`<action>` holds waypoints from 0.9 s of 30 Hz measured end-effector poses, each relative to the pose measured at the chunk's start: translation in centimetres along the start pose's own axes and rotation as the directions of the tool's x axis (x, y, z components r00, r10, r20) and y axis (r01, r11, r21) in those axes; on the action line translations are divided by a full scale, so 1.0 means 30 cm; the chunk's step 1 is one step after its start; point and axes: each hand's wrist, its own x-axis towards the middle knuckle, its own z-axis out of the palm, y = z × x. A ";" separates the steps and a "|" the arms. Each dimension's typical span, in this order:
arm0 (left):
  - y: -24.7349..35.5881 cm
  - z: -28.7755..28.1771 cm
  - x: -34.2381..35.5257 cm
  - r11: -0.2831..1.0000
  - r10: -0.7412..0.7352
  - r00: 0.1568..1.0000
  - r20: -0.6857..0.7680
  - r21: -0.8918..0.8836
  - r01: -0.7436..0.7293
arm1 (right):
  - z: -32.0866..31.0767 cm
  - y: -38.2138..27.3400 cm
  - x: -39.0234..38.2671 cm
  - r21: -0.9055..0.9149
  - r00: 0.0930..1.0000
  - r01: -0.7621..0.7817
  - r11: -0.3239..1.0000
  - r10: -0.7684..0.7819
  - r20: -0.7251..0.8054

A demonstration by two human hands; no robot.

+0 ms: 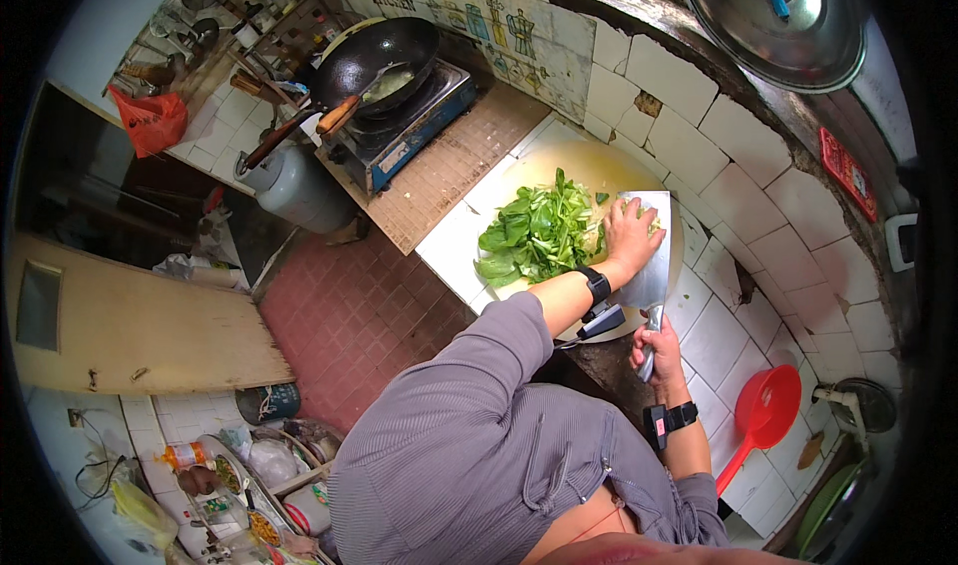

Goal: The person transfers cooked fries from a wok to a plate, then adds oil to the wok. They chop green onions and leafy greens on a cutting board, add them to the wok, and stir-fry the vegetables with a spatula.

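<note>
Chopped leafy greens (529,228) lie heaped on a round yellowish cutting board (559,161) at the counter's corner. My left hand (627,236) rests over the broad blade of a cleaver (651,271) at the board's right side, fingers curved down on some cut green pieces at the blade. My right hand (657,347), lower down, is closed round the cleaver's metal handle, which points toward me. Both wrists wear black straps.
A wok (394,51) with a ladle sits on a gas stove (424,126), beside a gas cylinder (299,186). A red plastic scoop (766,405) lies at right; a metal lid (768,21) is on the ledge above. A door (160,335) and cluttered shelving (259,485) are at left.
</note>
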 end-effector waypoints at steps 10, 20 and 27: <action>-0.086 0.034 0.040 0.965 -0.061 0.900 0.431 0.255 -0.057 | -0.048 0.070 0.092 0.020 0.999 -0.042 0.999 0.043 -0.012; -0.068 -0.100 0.139 0.963 0.119 0.771 0.625 0.115 -0.242 | -0.070 0.130 0.178 -0.569 0.967 -0.082 0.818 -0.074 -0.245; -0.098 -0.244 0.093 0.950 0.312 0.848 0.429 -0.148 -0.274 | -0.032 0.136 0.184 -0.969 0.929 -0.090 0.231 -0.331 -0.165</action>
